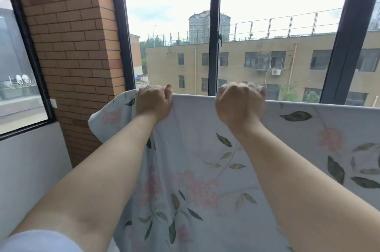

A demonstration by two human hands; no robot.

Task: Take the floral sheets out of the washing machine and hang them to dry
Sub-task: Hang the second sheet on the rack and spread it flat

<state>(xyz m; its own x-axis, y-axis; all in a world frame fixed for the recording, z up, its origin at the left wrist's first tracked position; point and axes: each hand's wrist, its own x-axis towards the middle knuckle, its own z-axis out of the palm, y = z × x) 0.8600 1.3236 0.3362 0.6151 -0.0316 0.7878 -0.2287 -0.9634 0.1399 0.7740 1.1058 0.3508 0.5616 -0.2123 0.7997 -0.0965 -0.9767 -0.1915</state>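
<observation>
Floral sheet (205, 179) hangs in front of me from its top edge, spread across the lower part of the window (170, 15), and both my hands have that edge bunched in them. My left hand (153, 100) grasps it near the sheet's left end, and my right hand (239, 103) clenches a fold of it a little further right, knuckles toward me. To the right of my right hand the edge runs straight and taut out of view, so I judge it lies over a line or rail there, though I cannot see what carries it. The risk is on the left. The corner beyond my left hand flops down loose beside the brick pillar (72, 46), and if I let go before that end is over the support, the weight of damp cloth could drag the whole sheet sideways and off. Pulling unevenly could also leave it bunched between my hands, where it would dry slowly and crease. The loose corner may brush the brick and pick up dirt.
</observation>
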